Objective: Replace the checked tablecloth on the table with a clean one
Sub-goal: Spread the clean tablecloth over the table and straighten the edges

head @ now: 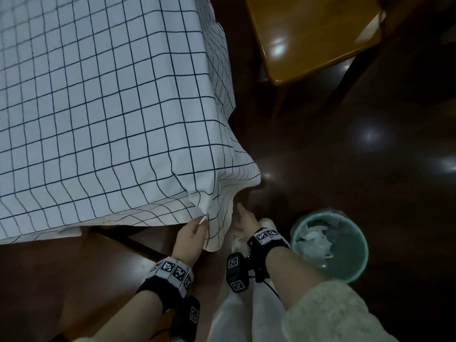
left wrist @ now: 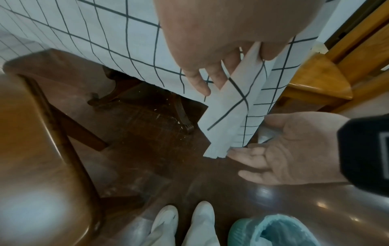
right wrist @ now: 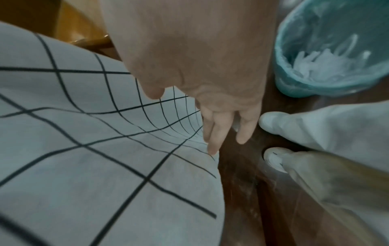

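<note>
Checked tablecloth (head: 98,95) corner in left hand (head: 190,236)

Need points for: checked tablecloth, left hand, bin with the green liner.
checked tablecloth (head: 98,107): head view, flat part on the tabletop.
left hand (head: 190,234): head view, back of the hand, pinching the cloth's hanging corner.
bin (head: 362,257): head view, right rim with the green liner.

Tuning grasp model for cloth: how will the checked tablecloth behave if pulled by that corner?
Likely floppy: the checked tablecloth drapes in soft folds at the corner the left hand pinches. Probably light, since a fingertip pinch lifts a fold. It may slide off easily; nothing visible weighs it down.
</note>
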